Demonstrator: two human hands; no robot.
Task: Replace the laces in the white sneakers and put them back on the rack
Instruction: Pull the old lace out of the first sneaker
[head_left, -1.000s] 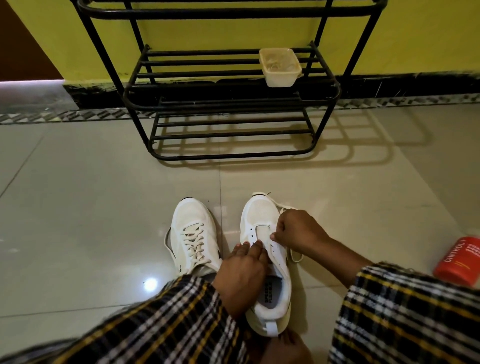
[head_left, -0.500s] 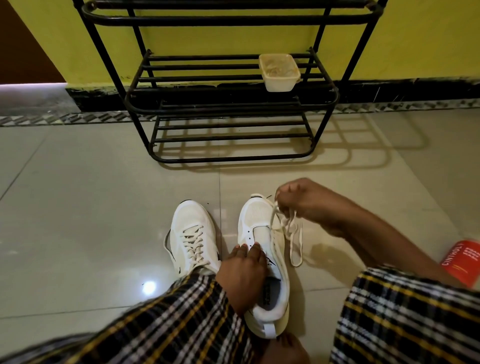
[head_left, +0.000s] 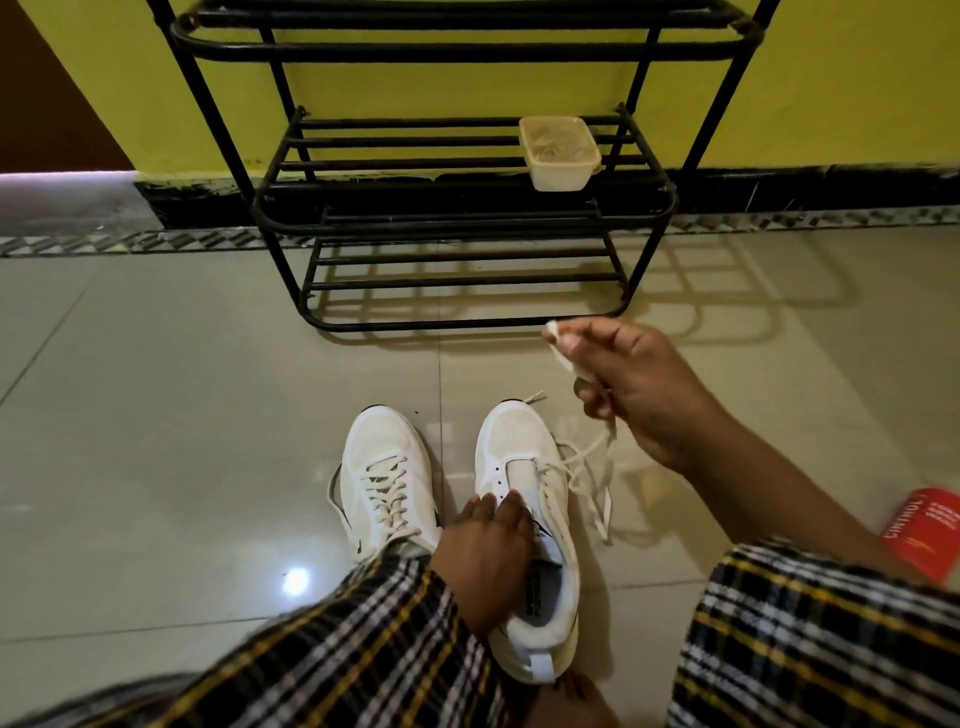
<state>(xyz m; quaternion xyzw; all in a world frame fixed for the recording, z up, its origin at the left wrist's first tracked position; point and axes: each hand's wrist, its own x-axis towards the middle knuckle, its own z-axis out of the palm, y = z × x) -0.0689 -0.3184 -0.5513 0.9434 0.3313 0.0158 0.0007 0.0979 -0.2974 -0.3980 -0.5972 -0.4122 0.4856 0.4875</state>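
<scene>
Since the earlier frames the right hand (head_left: 636, 387) has lifted up and away from the right sneaker (head_left: 530, 525), drawing the lace (head_left: 589, 467) out with it; a second ago it was pressed close against the shoe's side, and now it hangs above the floor (head_left: 156, 415), to the far right of the toe. The left hand has stayed where it was.

Head view: the right hand is curled round the lace, pinching a bunched end between thumb and forefinger, with the rest trailing down from the palm to the shoe's far eyelets and looping on the tiles just right of the shoe. The left hand (head_left: 488, 558) rests on the right sneaker, fingers straight along the tongue, pressing it down. The near eyelets of this shoe are bare. The left sneaker (head_left: 387, 486) stands just beside it, fully laced, both on the floor near the person's plaid legs (head_left: 363, 649). The black rack (head_left: 457, 208) stands farther off against the yellow wall, a small plastic tub (head_left: 560, 153) on its middle shelf. A red can (head_left: 930, 530) lies at the right edge.
</scene>
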